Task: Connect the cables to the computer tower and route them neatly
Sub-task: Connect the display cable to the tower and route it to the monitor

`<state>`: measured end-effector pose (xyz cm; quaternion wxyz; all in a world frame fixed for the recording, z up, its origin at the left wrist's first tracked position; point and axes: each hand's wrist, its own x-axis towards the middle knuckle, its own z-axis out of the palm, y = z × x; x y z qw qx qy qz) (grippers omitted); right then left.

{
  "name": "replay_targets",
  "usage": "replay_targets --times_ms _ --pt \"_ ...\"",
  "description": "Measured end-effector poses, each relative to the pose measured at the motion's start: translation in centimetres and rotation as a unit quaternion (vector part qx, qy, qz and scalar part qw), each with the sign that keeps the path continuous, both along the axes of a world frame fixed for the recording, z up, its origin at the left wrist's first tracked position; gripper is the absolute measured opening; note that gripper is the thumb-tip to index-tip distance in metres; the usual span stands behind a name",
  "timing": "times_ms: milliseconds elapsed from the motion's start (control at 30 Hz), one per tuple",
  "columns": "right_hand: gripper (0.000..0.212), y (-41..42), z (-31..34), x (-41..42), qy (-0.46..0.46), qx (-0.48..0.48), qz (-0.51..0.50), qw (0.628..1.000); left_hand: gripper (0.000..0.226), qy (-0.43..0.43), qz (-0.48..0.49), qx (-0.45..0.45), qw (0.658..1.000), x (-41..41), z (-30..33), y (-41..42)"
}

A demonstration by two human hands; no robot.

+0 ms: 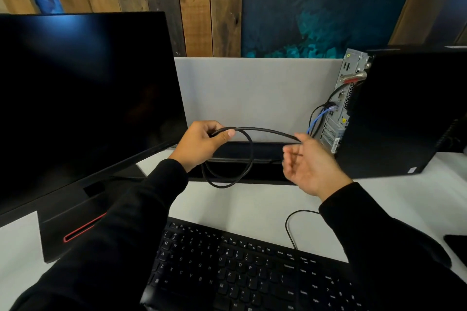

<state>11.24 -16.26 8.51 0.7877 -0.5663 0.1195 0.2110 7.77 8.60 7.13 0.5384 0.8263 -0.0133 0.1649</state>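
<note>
A black computer tower (404,113) stands at the right with its rear panel (341,108) turned toward the middle. A blue cable (319,117) and thin black cables (313,113) are plugged into that panel. My left hand (202,144) grips a thick black cable (265,131) that hangs in a loop (242,174) below the fist. The cable stretches right to my right hand (310,164), which is blurred, palm facing left, fingers loosely spread, with the cable passing at its fingertips. Whether those fingers pinch it is unclear.
A large dark monitor (83,98) on a red-trimmed stand (75,232) fills the left. A black keyboard (240,267) lies near me, its thin cord (290,225) curling on the white desk (227,207). A grey divider (252,93) backs the desk.
</note>
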Motion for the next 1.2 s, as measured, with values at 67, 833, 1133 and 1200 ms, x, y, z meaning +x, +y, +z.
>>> replay_targets --times_ms 67,833,1133,1200 --pt "0.053 -0.4 -0.5 0.0 -0.040 -0.197 0.066 0.977 0.037 0.002 -0.010 -0.038 0.999 -0.2 0.2 0.4" --pt "0.054 0.5 2.1 -2.5 -0.456 -0.486 0.259 0.699 0.049 0.012 0.042 -0.019 0.999 -0.5 0.8 0.1" --pt "0.058 0.0 2.3 -2.8 -0.473 -0.541 0.282 0.636 0.032 -0.004 0.056 0.046 0.997 -0.5 0.2 -0.7" --pt "0.057 0.2 2.4 -2.7 -0.474 -0.521 0.284 0.651 0.030 -0.004 0.061 0.053 0.997 -0.5 0.3 -0.7"
